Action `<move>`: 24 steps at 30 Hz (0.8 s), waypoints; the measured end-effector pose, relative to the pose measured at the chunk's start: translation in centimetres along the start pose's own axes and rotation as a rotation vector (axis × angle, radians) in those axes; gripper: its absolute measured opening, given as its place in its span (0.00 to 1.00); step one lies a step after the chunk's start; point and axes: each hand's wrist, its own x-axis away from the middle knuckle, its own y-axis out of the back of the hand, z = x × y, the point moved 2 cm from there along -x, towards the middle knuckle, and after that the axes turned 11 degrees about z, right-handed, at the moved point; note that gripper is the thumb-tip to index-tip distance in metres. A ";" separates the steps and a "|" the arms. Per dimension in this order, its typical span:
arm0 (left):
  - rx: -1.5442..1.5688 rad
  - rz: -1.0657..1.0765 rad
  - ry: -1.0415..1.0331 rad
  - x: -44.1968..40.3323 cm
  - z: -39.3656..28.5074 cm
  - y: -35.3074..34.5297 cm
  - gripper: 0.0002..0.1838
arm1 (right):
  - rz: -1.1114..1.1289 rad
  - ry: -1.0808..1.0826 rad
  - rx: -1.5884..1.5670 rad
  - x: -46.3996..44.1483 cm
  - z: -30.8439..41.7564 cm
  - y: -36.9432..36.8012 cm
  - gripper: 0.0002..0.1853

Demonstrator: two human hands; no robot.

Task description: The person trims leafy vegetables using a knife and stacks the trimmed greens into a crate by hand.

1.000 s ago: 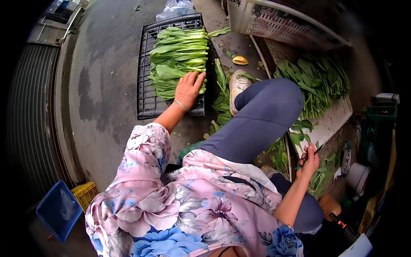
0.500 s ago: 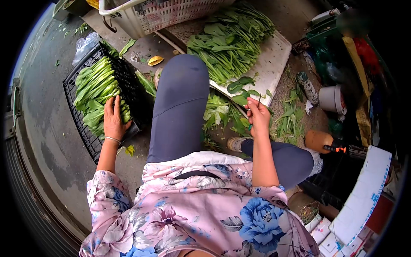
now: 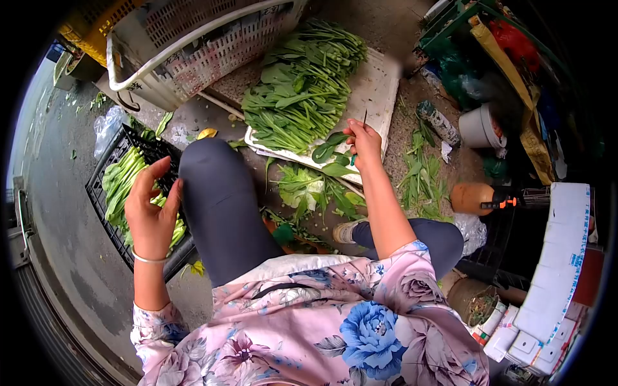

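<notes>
My left hand (image 3: 153,212) is raised over the near side of a black plastic crate (image 3: 96,186). Its thumb and fingers are apart with nothing between them. Inside the crate lie leafy green vegetables (image 3: 121,183) with pale stems, partly hidden by that hand. My right hand (image 3: 364,143) is closed around a small knife (image 3: 353,159); a bit of green handle shows below the fist and a thin dark blade sticks up above it. Just left of this hand, loose leaves (image 3: 329,148) lie at the edge of a white board (image 3: 376,80), which bears a big heap of leafy greens (image 3: 302,83).
A white slatted basket (image 3: 212,64) stands at the back left. Cut leaves (image 3: 421,174) and a pale leafy head (image 3: 306,190) litter the ground. To the right are a grey pot (image 3: 479,130), a brown bottle (image 3: 472,198) and a long white box (image 3: 553,257).
My left hand has lifted off the greens in the crate and come back toward me. My right hand, still holding the knife, has moved forward and left to the board's edge. The view has shifted.
</notes>
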 end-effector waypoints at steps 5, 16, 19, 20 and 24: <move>1.006 0.552 -0.464 -1.7 -12.6 -0.2 0.19 | -0.044 0.092 0.149 -6.8 1.3 -0.6 0.09; 1.284 1.360 -0.735 -5.4 -15.7 -2.5 0.23 | -0.092 0.244 0.864 -16.9 2.8 -1.0 0.18; 1.132 1.257 -0.631 -7.5 -14.3 -4.0 0.16 | -0.118 0.258 0.882 -16.0 2.8 -1.6 0.14; 0.901 1.216 -0.570 -8.8 -14.0 -4.9 0.15 | -0.116 0.280 0.870 -15.4 3.4 -1.6 0.13; 0.274 0.700 -0.348 -13.5 -10.1 -12.2 0.16 | 0.001 0.410 0.514 -12.5 3.6 -1.2 0.13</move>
